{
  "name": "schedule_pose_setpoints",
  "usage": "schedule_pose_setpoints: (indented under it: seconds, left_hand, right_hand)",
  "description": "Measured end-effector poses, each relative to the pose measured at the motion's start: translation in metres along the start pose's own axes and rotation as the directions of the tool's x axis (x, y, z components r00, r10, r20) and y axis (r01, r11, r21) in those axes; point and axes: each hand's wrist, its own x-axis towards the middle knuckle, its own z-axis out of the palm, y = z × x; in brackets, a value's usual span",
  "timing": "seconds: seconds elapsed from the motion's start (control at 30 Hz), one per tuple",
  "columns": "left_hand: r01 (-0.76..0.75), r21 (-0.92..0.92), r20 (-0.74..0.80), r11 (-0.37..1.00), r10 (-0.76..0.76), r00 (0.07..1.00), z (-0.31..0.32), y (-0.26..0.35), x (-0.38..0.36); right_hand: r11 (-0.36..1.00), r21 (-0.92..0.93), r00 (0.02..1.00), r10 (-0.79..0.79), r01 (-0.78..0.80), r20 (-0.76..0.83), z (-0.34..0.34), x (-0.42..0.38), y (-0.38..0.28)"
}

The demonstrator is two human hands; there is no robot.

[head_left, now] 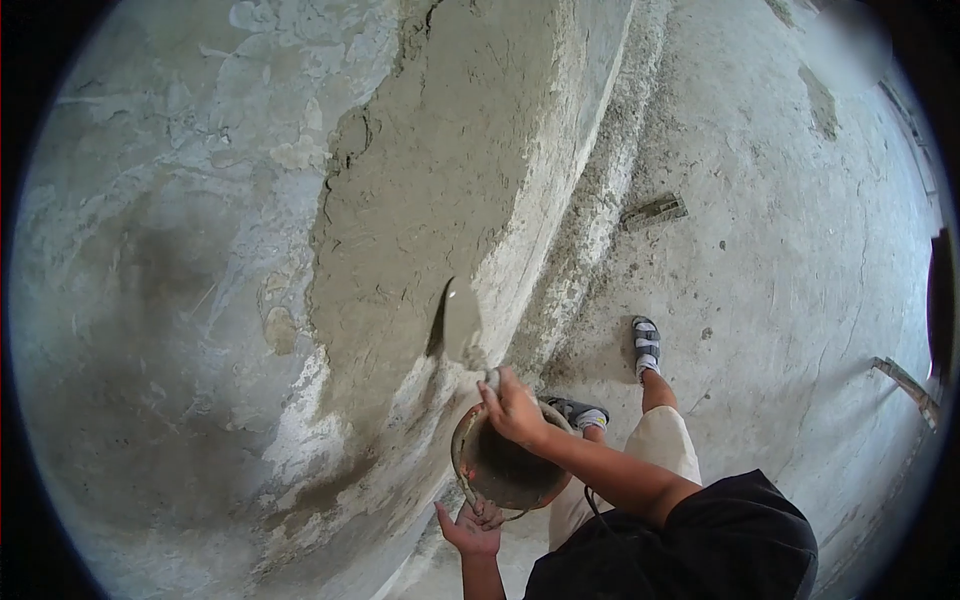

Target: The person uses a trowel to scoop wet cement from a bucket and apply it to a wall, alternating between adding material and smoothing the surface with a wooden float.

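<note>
My right hand (515, 408) is closed around the handle of a trowel (463, 320), whose metal blade points up along the wall. A dark shadow lies beside the blade on a broad patch of wet grey plaster (430, 150). Beneath my right forearm is a round bucket (465, 455) with a mortar-smeared rim and a dark inside. My left hand (474, 527), palm up and thumb out, supports the bucket at its near rim; its mortar-coated fingers are partly hidden there.
Rough, pale wall (180, 300) surrounds the plaster patch. Mortar crumbs lie along the foot of the wall. A float-like block (654, 211) rests on the concrete floor (780, 250). My sandalled feet (647, 340) stand close to the wall. A wooden piece (907, 390) lies at far right.
</note>
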Motion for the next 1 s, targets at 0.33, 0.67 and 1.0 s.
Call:
schedule_pose_setpoints:
  seconds: [0.33,0.67,1.0]
  left_hand:
    - [-0.008,0.033,0.014,0.999,0.007,1.0,0.0,-0.002,0.002]
    - [0.025,0.063,-0.004,0.998,-0.025,1.0,0.0,0.001,0.004]
    - [0.02,0.06,-0.028,0.998,-0.018,0.999,-0.001,-0.005,0.006]
  right_hand:
    - [0.922,0.036,0.892,-0.362,0.385,-0.27,-0.013,0.094,-0.058]
    - [0.914,0.022,0.914,-0.405,0.405,0.008,-0.002,0.033,-0.025]
    - [0.982,-0.106,0.936,-0.181,0.156,-0.303,-0.046,0.14,0.002]
